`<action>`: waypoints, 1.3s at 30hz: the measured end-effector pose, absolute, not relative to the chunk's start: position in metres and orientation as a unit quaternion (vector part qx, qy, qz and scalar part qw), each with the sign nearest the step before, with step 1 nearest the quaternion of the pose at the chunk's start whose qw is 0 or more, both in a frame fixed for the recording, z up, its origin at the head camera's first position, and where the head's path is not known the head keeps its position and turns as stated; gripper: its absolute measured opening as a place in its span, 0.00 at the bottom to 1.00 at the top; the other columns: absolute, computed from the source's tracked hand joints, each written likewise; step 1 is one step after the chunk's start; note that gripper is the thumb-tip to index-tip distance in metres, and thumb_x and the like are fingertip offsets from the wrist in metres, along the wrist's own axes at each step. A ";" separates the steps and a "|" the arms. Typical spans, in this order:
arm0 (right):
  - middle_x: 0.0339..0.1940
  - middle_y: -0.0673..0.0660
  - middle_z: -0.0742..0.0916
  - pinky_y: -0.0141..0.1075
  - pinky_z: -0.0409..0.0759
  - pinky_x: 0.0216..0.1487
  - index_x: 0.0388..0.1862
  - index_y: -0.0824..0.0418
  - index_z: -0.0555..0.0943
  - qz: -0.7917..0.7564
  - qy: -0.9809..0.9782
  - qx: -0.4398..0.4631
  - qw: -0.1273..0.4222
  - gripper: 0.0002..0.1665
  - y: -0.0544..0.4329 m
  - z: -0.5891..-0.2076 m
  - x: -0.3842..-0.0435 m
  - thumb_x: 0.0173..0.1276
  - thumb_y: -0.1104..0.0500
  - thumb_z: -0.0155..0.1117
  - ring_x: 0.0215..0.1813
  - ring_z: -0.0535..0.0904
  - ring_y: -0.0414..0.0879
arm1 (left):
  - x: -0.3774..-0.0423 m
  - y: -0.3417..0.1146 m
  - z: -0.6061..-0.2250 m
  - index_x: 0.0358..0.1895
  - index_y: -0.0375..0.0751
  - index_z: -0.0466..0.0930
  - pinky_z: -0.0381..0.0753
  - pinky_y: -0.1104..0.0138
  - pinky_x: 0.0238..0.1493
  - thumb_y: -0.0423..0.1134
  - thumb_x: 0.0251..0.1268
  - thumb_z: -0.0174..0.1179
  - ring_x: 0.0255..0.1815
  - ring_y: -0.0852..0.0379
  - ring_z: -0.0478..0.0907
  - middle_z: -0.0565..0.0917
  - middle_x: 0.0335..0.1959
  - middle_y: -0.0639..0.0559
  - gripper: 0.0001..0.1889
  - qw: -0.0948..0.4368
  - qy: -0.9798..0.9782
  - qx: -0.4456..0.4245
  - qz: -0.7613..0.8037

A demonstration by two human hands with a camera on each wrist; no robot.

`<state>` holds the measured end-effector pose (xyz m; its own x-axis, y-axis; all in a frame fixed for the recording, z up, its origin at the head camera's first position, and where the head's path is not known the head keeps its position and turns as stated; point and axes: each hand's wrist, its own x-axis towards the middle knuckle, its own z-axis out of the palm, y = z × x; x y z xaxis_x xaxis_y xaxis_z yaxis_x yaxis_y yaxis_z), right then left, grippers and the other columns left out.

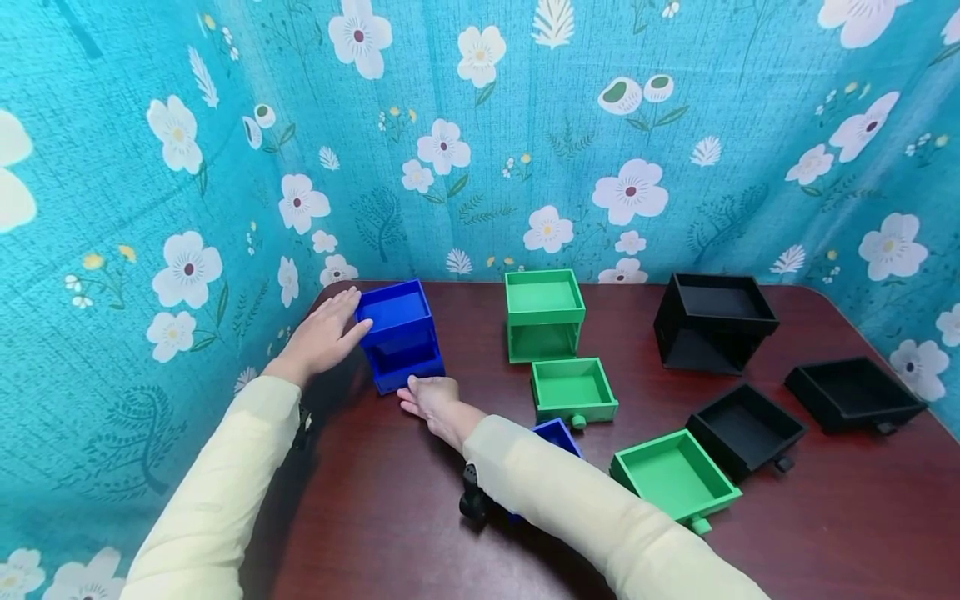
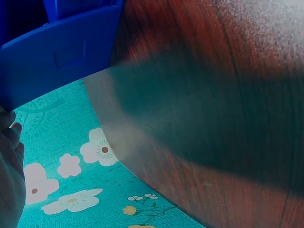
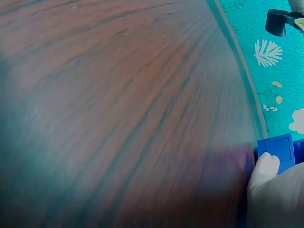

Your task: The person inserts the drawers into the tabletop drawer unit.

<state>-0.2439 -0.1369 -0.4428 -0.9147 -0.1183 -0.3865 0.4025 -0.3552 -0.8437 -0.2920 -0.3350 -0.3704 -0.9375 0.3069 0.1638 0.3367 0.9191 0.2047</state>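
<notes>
Head view: a blue cabinet [image 1: 403,323] is standing between the left grip [image 1: 324,335], resting straight-fingered against its side, and the right grip [image 1: 435,402], touching its low front, whether pinching I cannot tell, a green cabinet [image 1: 545,317] sitting right of both.

In the head view the right sleeve [image 1: 592,500] hides most of a blue drawer [image 1: 559,436]. The left wrist view's edges cut off the left hand [image 2: 9,175] and the blue cabinet [image 2: 61,57], while the wooden tabletop [image 3: 52,142] blurs toward the left of the right wrist view.
</notes>
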 end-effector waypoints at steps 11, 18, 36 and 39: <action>0.45 0.70 0.85 0.40 0.84 0.43 0.54 0.80 0.73 -0.814 0.547 0.145 0.129 0.16 -0.142 -0.445 -0.246 0.71 0.69 0.58 0.47 0.85 0.56 | -0.293 -0.331 -0.371 0.76 0.33 0.50 0.44 0.52 0.74 0.60 0.75 0.40 0.77 0.43 0.45 0.52 0.76 0.38 0.39 0.064 -0.977 -0.164 -0.120; 0.44 0.70 0.86 0.42 0.84 0.45 0.49 0.79 0.75 -0.828 0.530 0.145 0.112 0.13 -0.145 -0.448 -0.248 0.70 0.70 0.59 0.48 0.84 0.58 | -0.294 -0.331 -0.372 0.77 0.34 0.49 0.44 0.52 0.74 0.61 0.75 0.39 0.77 0.42 0.46 0.52 0.77 0.39 0.39 0.069 -0.977 -0.165 -0.120; 0.47 0.69 0.85 0.43 0.83 0.45 0.49 0.77 0.75 -0.838 0.508 0.163 0.117 0.13 -0.151 -0.451 -0.257 0.69 0.70 0.60 0.48 0.84 0.57 | -0.290 -0.333 -0.372 0.76 0.34 0.50 0.45 0.50 0.74 0.60 0.75 0.40 0.77 0.42 0.46 0.53 0.76 0.39 0.39 0.070 -0.978 -0.154 -0.122; 0.48 0.70 0.85 0.43 0.83 0.46 0.49 0.78 0.75 -0.838 0.507 0.160 0.124 0.13 -0.151 -0.450 -0.260 0.69 0.70 0.60 0.49 0.84 0.57 | -0.291 -0.333 -0.373 0.76 0.34 0.50 0.46 0.49 0.74 0.60 0.75 0.40 0.77 0.42 0.46 0.53 0.77 0.39 0.39 0.072 -0.978 -0.153 -0.118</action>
